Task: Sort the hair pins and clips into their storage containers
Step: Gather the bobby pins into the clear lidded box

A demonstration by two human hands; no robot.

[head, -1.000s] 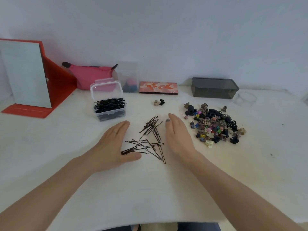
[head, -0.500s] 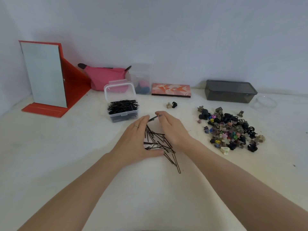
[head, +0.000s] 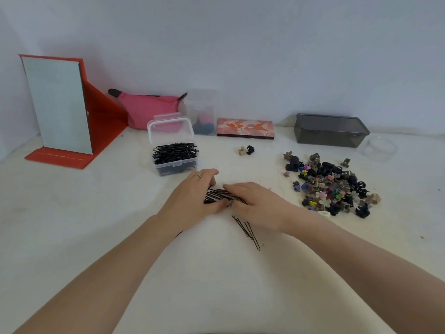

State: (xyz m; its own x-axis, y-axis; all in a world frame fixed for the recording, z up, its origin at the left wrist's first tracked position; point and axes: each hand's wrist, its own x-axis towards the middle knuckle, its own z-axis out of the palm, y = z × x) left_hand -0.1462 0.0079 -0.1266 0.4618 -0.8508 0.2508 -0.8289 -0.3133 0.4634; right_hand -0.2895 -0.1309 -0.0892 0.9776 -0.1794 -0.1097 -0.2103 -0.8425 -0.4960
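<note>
Two hands meet at the middle of the white table. The left hand and the right hand curl their fingers round one bunch of black hair pins, pressing it together between them; the bunch is too tight to count. About three more loose pins lie on the table just in front of the right wrist. The left hand wears one ring.

Just behind the left hand stands one clear box with its lid up, heaped with black pins. Right of the hands lies one pile of small clips in many colours, far too many to count. Two single clips, one beige and one black, sit apart from the pile, behind the hands.

Along the wall stand one mirror on a red stand, one pink pouch, one tall clear case, one orange patterned tin, one closed grey box and one clear round cup.
</note>
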